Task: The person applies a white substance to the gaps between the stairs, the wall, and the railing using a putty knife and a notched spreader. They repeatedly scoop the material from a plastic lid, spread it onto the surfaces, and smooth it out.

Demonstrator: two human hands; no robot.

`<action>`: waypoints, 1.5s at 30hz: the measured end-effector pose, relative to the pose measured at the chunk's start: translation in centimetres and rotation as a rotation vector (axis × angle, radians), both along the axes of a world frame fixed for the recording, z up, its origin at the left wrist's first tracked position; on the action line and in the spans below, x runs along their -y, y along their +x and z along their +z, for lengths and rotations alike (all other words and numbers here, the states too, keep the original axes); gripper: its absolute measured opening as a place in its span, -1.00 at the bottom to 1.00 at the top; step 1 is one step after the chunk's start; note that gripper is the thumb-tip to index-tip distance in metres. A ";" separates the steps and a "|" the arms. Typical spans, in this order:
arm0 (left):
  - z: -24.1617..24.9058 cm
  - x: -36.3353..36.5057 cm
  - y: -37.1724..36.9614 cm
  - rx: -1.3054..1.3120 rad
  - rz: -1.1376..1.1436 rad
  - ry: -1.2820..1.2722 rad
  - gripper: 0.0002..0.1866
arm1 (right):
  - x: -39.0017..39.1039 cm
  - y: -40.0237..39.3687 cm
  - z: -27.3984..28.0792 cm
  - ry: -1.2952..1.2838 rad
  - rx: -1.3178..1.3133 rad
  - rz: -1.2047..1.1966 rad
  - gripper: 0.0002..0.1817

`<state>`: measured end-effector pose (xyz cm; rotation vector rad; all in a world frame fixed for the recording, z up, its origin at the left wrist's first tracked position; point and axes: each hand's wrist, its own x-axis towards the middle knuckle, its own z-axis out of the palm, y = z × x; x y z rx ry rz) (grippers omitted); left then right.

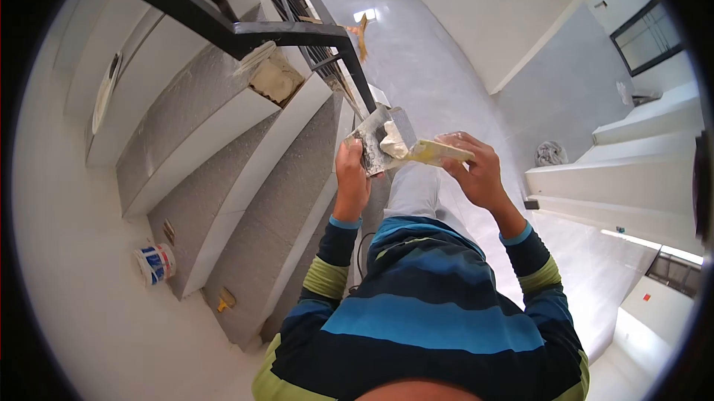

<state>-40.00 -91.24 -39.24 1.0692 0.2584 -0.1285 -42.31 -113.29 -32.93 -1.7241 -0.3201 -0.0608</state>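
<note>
My left hand is wrapped round the near edge of a flat grey plate caked with white plaster. My right hand grips the pale yellow handle of a putty knife, fingers above and thumb below. Its far end overlaps the plate, and a lump of wet-looking white plaster sits where the two tools meet. Both hands are held in front of my body, close to the lower end of the black handrail.
Grey stairs with white risers curve up on the left. A plaster-smeared block sits by the railing. On the steps are a white-and-blue bucket and a yellow-handled brush. A grey bundle lies on the floor at right.
</note>
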 end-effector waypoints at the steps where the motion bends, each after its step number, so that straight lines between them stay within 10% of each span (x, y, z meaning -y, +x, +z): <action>1: 0.1 0.1 0.1 0.007 0.016 -0.006 -0.72 | 0.0 0.2 0.6 -0.117 0.225 0.020 -0.77; 12: 1.3 0.8 -1.6 0.021 0.067 -0.044 -0.73 | 1.5 1.8 -2.3 -0.712 0.771 0.047 -0.56; 16: 0.0 0.8 -1.5 0.188 0.275 0.076 -0.72 | 1.7 1.8 -4.0 -0.377 0.504 -0.064 -0.77; 18: 0.0 1.2 -1.5 0.235 0.373 0.182 -0.67 | 1.8 1.1 -4.6 0.308 -0.409 -0.072 -0.81; 22: -0.5 3.7 -1.3 0.299 0.562 0.402 -0.64 | -0.9 1.5 -3.5 0.882 -0.894 0.049 -0.68; 30: -1.1 -0.7 1.2 0.971 0.367 1.080 -0.75 | -4.4 9.7 -4.0 0.813 -0.950 0.345 -0.58; 36: -2.6 -4.6 3.3 0.124 0.251 0.959 -0.79 | -6.2 15.5 -2.5 0.453 -0.569 0.386 -0.64; 38: -2.4 -5.3 5.7 -0.057 0.461 -0.217 -0.74 | -7.2 16.5 -2.2 0.306 -0.443 0.379 -0.70; 39: -2.0 -5.7 6.4 -0.129 0.395 -0.337 -0.71 | -8.4 16.7 -1.4 0.164 -0.241 0.359 -0.72; 45: 1.7 -6.9 9.1 -0.092 0.397 -0.374 -0.71 | -10.4 20.0 -2.8 -0.628 0.900 0.394 -0.64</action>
